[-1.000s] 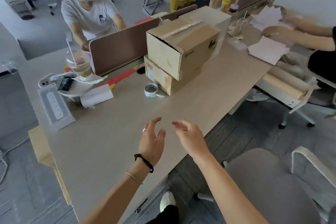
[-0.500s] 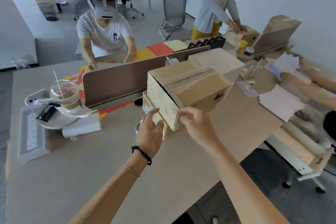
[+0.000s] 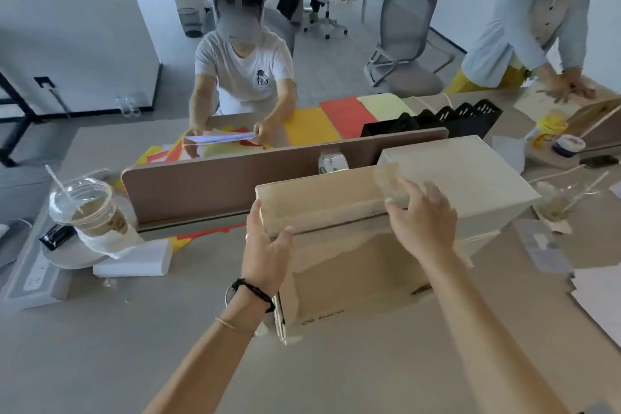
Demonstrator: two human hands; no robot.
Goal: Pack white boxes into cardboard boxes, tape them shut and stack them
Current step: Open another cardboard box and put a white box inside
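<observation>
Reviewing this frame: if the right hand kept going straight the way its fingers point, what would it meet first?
The right hand points away over the cardboard box. Continuing, it would probably meet the white box behind it first, though depth is unclear and it may pass just above it.

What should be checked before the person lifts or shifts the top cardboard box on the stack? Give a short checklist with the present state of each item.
1. Left hand on the top cardboard box: ok, fingers wrap its left corner.
2. Right hand on the box: ok, palm rests on the lid near the right side.
3. Lid taped shut: cannot tell, a dark gap shows along the seam and the picture is blurred.
4. Lower box squarely beneath: cannot tell, hidden by the top box.
5. Iced drink cup out of the way: ok, it stands well left of the box.
6. White box behind: not ok, it sits close against the box.
</observation>
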